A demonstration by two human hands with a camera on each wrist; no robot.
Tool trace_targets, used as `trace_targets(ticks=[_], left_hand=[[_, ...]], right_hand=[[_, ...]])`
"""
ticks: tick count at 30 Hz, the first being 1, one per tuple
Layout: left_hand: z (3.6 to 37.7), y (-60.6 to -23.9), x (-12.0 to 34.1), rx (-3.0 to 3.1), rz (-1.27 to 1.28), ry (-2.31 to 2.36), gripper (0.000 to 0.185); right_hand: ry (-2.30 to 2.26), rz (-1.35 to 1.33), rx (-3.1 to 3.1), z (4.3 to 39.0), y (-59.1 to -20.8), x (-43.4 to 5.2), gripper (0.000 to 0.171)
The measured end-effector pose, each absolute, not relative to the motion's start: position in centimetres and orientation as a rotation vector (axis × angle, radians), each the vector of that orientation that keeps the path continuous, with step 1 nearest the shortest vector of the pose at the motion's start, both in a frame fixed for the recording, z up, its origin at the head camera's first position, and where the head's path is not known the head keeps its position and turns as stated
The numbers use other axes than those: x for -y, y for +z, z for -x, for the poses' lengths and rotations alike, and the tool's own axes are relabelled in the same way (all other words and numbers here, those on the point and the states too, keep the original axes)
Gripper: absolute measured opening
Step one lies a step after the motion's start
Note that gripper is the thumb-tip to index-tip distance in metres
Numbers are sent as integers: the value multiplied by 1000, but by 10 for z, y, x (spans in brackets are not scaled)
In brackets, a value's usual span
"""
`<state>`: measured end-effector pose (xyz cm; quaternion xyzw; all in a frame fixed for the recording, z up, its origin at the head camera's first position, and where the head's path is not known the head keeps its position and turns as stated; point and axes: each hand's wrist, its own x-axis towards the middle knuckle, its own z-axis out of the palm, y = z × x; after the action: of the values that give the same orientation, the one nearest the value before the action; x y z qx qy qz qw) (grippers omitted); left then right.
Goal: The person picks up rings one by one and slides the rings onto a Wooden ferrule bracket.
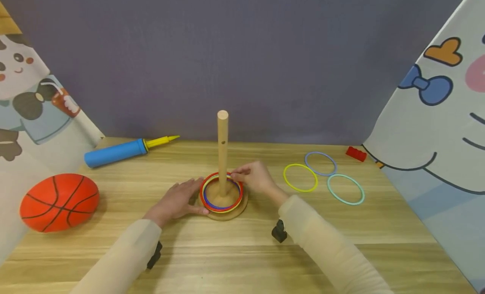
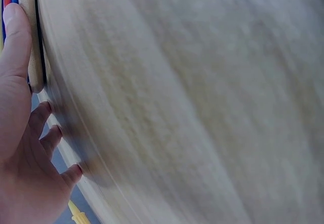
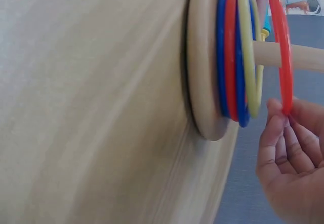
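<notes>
So there's a wooden ring-toss peg (image 1: 222,153) standing upright on its round wooden base (image 1: 239,209), pretty much in the middle of the wooden surface (image 1: 242,252). The right hand (image 1: 254,177) has its fingers (image 3: 277,127) pinched on the top red ring (image 3: 280,41), which is around the peg and sits lifted a bit off the rest of the stack on the side nearest the hand. Under it on the base you can see a yellow ring (image 3: 251,51), then blue and red ones stacked close against the wood. The left hand (image 1: 177,200) is flat on the surface with relaxed, straightish fingers, thumb (image 2: 15,36) pressed against the edge of the base, not gripping anything. Off to the right, well apart from the peg, three loose rings lie flat: a yellow loose ring (image 1: 300,177), a lilac ring (image 1: 320,163) and a mint ring (image 1: 345,188), all just beside each other. A small red block (image 1: 356,153) sits near the back right edge. On the left side there's a blue hand pump (image 1: 117,152) with a yellow nozzle, and an orange basketball (image 1: 59,202) closer to the front. Cartoon-printed panels (image 1: 435,129) stand on both sides, with a plain purple-grey wall (image 1: 242,54) behind.
</notes>
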<state>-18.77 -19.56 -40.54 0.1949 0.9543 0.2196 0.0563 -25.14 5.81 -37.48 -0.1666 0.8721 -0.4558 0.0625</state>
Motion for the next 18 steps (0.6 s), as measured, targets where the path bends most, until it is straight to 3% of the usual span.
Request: trace_targets(ticks=[18], left_hand=[[187, -405, 196, -2895, -588, 674, 101]], right_hand=[[-1301, 547, -2803, 251, -387, -52, 14]])
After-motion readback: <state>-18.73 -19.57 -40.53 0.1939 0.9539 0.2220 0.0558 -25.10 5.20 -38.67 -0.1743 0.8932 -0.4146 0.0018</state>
